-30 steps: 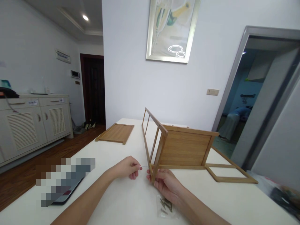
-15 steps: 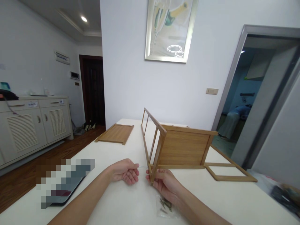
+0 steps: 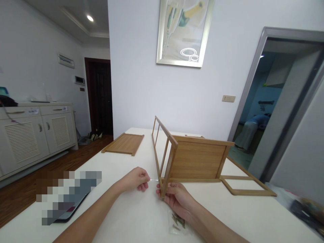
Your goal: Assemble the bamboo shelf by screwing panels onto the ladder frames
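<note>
My left hand [image 3: 138, 179] is closed on a thin metal hex key [image 3: 154, 180], whose tip meets the lower part of an upright wooden frame [image 3: 164, 162]. My right hand [image 3: 177, 197] grips the near bottom corner of that frame, its fingertips showing on the left side of the wood. A wooden panel [image 3: 197, 158] with a rim stands on edge and joins the frame at a corner. Just below my right hand lies a small clear bag of screws [image 3: 178, 221]; my wrist is close beside it.
On the white table [image 3: 121, 209] a flat wooden panel [image 3: 124, 144] lies at the far left and an open wooden frame [image 3: 249, 187] at the right. A blurred-out phone-like object [image 3: 73, 202] rests at the left. Through the doorway a person [image 3: 253, 131] bends over.
My left hand has turned slightly and its fingers have curled in closer around the hex key. My right hand still grips the frame corner.
</note>
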### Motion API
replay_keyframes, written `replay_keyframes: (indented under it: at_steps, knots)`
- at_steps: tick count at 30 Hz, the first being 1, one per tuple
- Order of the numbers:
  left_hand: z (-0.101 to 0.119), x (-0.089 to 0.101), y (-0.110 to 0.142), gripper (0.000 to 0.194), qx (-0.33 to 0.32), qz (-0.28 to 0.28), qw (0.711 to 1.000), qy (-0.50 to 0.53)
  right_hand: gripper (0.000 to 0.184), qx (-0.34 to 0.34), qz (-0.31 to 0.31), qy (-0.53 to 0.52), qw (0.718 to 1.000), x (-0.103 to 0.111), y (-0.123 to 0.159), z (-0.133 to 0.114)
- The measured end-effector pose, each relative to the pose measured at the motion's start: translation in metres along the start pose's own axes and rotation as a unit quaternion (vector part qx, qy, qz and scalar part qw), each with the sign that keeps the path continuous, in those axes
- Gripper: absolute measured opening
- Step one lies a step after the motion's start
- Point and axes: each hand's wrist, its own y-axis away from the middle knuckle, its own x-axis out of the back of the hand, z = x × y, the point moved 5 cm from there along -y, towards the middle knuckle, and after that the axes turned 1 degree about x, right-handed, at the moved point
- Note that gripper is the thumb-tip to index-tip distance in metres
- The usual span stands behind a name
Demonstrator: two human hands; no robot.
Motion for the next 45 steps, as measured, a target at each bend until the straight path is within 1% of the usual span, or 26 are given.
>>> replay_keyframes:
  at_steps: [6, 11, 13, 16, 19, 24, 26, 28, 31, 34, 39, 42, 45]
  knots:
    - [-0.002, 0.001, -0.002, 0.029, -0.019, 0.023, 0.998, -0.06, 0.017, -0.009, -0.014, -0.01, 1.0, -0.001, -0.001, 0.0]
    - [-0.005, 0.004, -0.006, 0.032, -0.04, 0.051, 0.991, -0.114, 0.017, -0.005, -0.013, -0.027, 1.0, -0.003, 0.0, 0.0]
    - [-0.001, 0.006, -0.005, 0.03, -0.063, 0.075, 0.984, -0.151, 0.015, -0.005, -0.016, -0.033, 0.999, -0.004, 0.001, 0.001]
    - [0.007, 0.007, -0.001, 0.016, -0.102, 0.105, 0.967, -0.208, 0.013, -0.003, -0.024, -0.034, 0.999, -0.006, 0.002, 0.001]
    - [0.014, 0.004, 0.003, 0.009, -0.127, 0.11, 0.954, -0.249, 0.016, 0.003, -0.03, -0.038, 0.999, -0.009, 0.002, 0.0]
    - [0.015, 0.002, 0.006, 0.01, -0.132, 0.111, 0.939, -0.297, 0.017, 0.003, -0.02, -0.018, 1.0, -0.011, 0.003, -0.001]
    - [0.013, 0.004, 0.006, 0.009, -0.126, 0.116, 0.934, -0.313, 0.02, -0.008, -0.035, 0.001, 0.999, -0.013, 0.004, -0.002]
    - [0.01, 0.006, 0.006, 0.009, -0.119, 0.122, 0.93, -0.327, 0.029, -0.016, -0.055, 0.013, 0.998, -0.015, 0.004, -0.003]
    - [0.006, 0.01, 0.004, 0.009, -0.111, 0.129, 0.925, -0.339, 0.042, -0.006, -0.057, 0.022, 0.998, -0.016, 0.006, -0.005]
    - [0.003, 0.013, 0.004, 0.008, -0.11, 0.139, 0.923, -0.341, 0.044, 0.013, -0.038, 0.065, 0.997, -0.018, 0.009, -0.005]
    - [0.007, 0.018, 0.004, 0.008, -0.123, 0.161, 0.926, -0.318, 0.03, 0.078, -0.006, 0.186, 0.979, -0.025, 0.013, -0.005]
    - [0.014, 0.021, 0.005, 0.009, -0.137, 0.187, 0.929, -0.288, 0.029, 0.111, -0.003, 0.269, 0.957, -0.025, 0.012, -0.004]
    - [0.021, 0.026, 0.007, 0.015, -0.149, 0.226, 0.93, -0.251, 0.032, 0.144, 0.006, 0.363, 0.921, -0.021, 0.009, -0.005]
